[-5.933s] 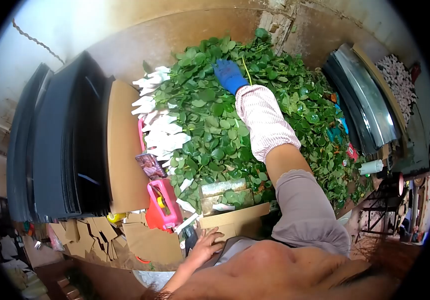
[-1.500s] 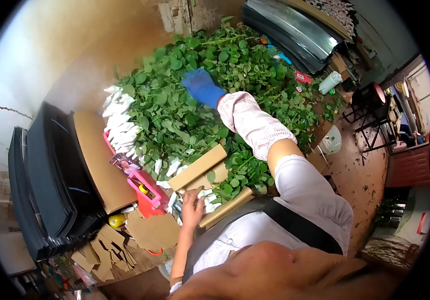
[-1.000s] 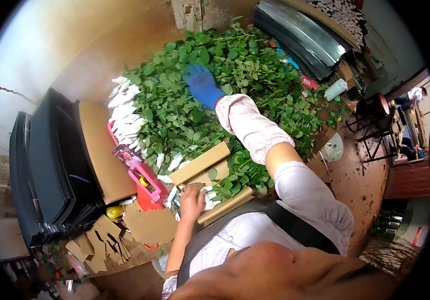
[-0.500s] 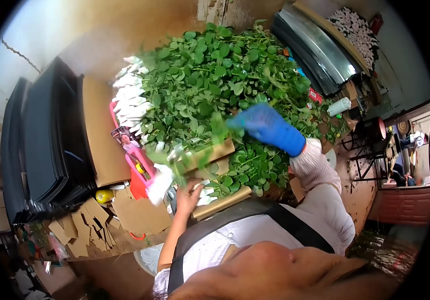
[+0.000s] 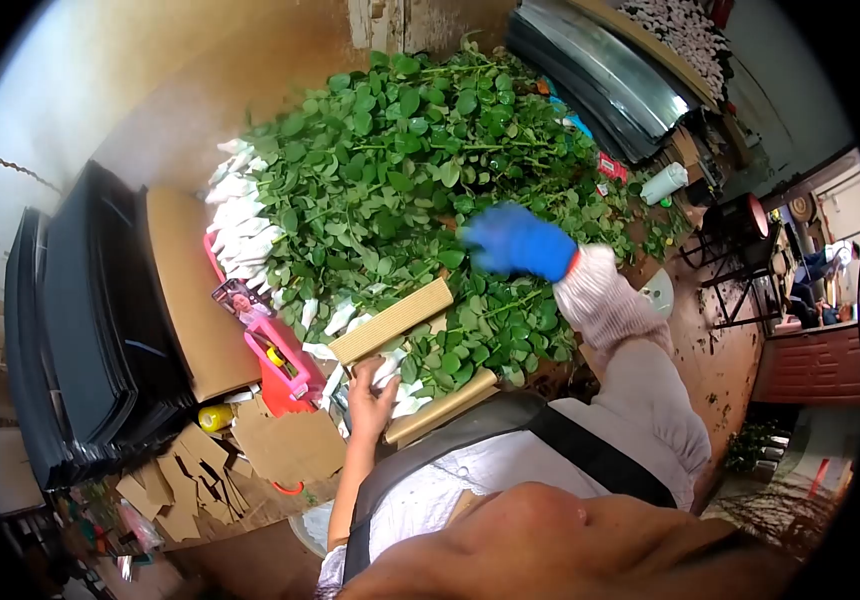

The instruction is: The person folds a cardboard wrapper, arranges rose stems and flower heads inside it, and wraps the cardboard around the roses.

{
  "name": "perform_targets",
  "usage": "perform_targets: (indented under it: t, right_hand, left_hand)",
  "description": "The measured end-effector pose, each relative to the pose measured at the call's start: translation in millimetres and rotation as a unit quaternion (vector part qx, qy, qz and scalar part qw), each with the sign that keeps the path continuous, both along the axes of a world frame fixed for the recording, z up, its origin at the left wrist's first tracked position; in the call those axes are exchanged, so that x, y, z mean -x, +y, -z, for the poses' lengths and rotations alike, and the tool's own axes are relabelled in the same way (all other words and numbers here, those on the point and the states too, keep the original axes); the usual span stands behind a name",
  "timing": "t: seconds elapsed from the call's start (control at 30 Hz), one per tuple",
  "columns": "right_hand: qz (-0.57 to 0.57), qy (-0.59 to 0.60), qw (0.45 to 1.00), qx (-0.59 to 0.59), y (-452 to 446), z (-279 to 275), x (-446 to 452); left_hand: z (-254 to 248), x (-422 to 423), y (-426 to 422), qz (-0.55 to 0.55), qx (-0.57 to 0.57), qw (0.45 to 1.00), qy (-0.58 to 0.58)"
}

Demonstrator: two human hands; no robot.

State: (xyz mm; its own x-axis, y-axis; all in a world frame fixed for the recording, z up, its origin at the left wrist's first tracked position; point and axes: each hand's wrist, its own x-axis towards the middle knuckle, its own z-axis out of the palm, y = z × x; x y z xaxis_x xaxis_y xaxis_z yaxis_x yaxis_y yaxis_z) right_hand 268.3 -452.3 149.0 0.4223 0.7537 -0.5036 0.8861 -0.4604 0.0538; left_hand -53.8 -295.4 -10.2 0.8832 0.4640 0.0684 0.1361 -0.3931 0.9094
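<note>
My left hand (image 5: 371, 398), bare, is closed at the white-wrapped flower heads, its fingers curled against one white-wrapped flower (image 5: 390, 367). It lies between a ridged cardboard strip (image 5: 395, 320) and a second cardboard strip (image 5: 442, 408) by my body. Leafy green stems (image 5: 490, 335) lie between the two strips, white heads towards the left. My right hand (image 5: 515, 243), in a blue glove, hovers over the large heap of leafy stems (image 5: 380, 170). Motion smears its fingers, so whether anything is in them cannot be made out.
More white-wrapped heads (image 5: 240, 225) edge the heap's left side. A pink holder (image 5: 285, 355) with a phone (image 5: 240, 300) stands beside them. Stacked black sheets (image 5: 100, 320) and cardboard (image 5: 200, 290) rise at left; shiny sheets (image 5: 610, 75) stand at the back right.
A blurred leafy stem with a white head, which crossed the ridged strip, no longer lies across it. My right hand has shifted slightly left in view; my left hand stays by the white heads.
</note>
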Motion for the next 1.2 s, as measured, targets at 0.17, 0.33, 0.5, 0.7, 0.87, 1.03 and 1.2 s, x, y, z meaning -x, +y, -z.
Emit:
perform_targets:
  t: [0.17, 0.33, 0.5, 0.7, 0.87, 1.03, 1.2]
  right_hand:
    - [-0.04, -0.293, 0.824, -0.483, 120, 69, -115]
    - [0.06, -0.233, 0.915, -0.325, 171, 108, -148]
    - [0.014, -0.094, 0.879, -0.467, 102, 96, -127]
    - [-0.076, -0.169, 0.907, -0.379, 12, 119, -70]
    - [-0.038, -0.026, 0.952, -0.303, -12, 210, -67]
    - [0.076, 0.243, 0.95, -0.183, 3, 50, -76]
    - [0.094, -0.218, 0.944, -0.231, 12, 36, -92]
  left_hand:
    - [-5, -2, 4, 0.044, -0.016, 0.999, 0.021]
    - [-8, -1, 3, 0.037, 0.004, 0.997, 0.065]
    - [-2, -2, 2, 0.012, -0.014, 0.999, 0.042]
    - [0, -1, 3, 0.019, 0.004, 0.998, 0.055]
    - [0, -3, 4, 0.033, 0.016, 0.998, 0.053]
    - [1, -1, 5, 0.025, 0.02, 0.998, 0.05]
    - [2, 0, 1, 0.027, 0.035, 0.998, 0.052]
